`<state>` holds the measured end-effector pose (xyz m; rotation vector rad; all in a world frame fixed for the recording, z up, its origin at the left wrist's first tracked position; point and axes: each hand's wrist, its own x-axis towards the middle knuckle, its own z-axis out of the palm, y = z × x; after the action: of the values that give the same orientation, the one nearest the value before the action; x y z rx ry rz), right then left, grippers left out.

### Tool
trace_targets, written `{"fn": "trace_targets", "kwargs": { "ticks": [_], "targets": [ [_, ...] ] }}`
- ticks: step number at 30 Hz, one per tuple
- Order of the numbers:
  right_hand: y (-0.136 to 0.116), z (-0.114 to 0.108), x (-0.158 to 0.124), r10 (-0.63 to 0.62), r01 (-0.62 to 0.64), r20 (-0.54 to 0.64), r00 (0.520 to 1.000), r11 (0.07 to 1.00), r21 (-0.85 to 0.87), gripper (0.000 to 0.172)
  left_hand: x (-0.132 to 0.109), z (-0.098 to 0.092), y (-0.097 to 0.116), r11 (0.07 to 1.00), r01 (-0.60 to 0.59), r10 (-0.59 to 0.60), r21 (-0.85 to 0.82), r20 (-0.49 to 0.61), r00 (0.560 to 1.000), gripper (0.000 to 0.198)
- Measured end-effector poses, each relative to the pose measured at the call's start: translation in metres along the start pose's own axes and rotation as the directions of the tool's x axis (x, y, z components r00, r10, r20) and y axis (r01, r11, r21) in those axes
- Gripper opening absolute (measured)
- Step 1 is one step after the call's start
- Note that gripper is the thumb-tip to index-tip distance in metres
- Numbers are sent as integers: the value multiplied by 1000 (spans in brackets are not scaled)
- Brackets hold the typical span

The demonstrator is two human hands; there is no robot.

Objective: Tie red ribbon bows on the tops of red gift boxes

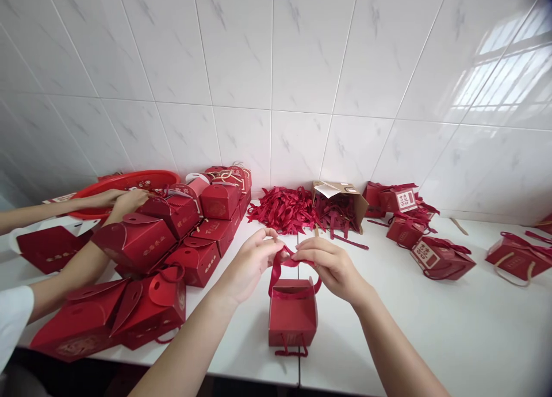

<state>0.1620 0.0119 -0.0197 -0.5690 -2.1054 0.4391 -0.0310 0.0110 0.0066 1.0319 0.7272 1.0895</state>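
A small red gift box (292, 319) stands upright on the white table (431, 339) in front of me. A red ribbon (280, 266) loops over its top. My left hand (249, 264) pinches the ribbon on the left above the box. My right hand (332, 266) pinches it on the right, the fingers of both hands meeting over the box.
Several folded red boxes (142, 270) are piled at the left, where another person's arms (73, 264) reach in. A red tray (129, 181), a heap of ribbons (284, 208), an open cardboard carton (340, 198) and tied boxes (440, 258) lie along the tiled wall.
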Motion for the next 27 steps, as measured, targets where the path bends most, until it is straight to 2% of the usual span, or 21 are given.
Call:
{"fn": "trace_targets", "kwargs": {
  "ticks": [3,5,7,9,10,11,12,14,15,16,18,19,20,22,23,25,27],
  "targets": [
    [1,0,1,-33,35,16,999,990,-140,37,-3,2,3,1000,30,-30,-4,74,997,6],
    [2,1,1,-54,55,11,999,984,-167,38,-6,5,5,1000,7,-8,14,98,995,6],
    [3,3,-2,-73,67,-38,997,985,-157,40,-10,9,4,993,-71,64,92,73,995,9],
    [3,5,-7,-71,48,-152,986,988,-150,40,-15,11,1,942,-210,219,262,-3,976,14],
    [3,6,-11,-59,25,-225,973,988,-149,39,-17,10,-1,877,-291,332,382,-43,942,17],
    [3,7,-15,-42,-3,-298,954,989,-149,37,-19,8,-4,780,-362,457,511,-70,887,18],
    [3,7,-21,-17,-39,-362,932,988,-147,34,-21,4,-8,660,-407,578,632,-81,812,18],
    [5,7,-37,67,-140,-445,893,981,-133,25,-26,-12,-17,443,-403,736,801,-68,674,13],
    [7,8,-47,135,-217,-470,872,968,-124,21,-28,-22,-23,380,-367,771,849,-72,632,11],
    [10,8,-58,226,-321,-493,840,940,-116,19,-30,-35,-30,349,-316,780,882,-87,619,10],
    [18,11,-82,421,-550,-535,732,829,-100,27,-37,-62,-49,295,-211,775,932,-105,623,6],
    [23,12,-96,503,-652,-557,661,752,-96,31,-40,-76,-60,252,-148,761,956,-101,641,6],
    [28,14,-109,549,-709,-567,614,699,-91,32,-45,-89,-72,209,-100,741,973,-91,665,8],
    [37,16,-136,605,-781,-584,541,619,-81,31,-54,-112,-97,124,-26,682,992,-67,728,10],
    [41,16,-148,622,-807,-597,506,586,-74,30,-59,-121,-108,78,2,674,997,-54,737,13],
    [47,16,-169,657,-855,-614,438,516,-58,28,-67,-136,-126,54,25,668,998,-55,742,16],
    [51,15,-183,689,-882,-605,399,470,-47,27,-71,-145,-135,53,27,663,998,-55,746,17]
  ]
}}
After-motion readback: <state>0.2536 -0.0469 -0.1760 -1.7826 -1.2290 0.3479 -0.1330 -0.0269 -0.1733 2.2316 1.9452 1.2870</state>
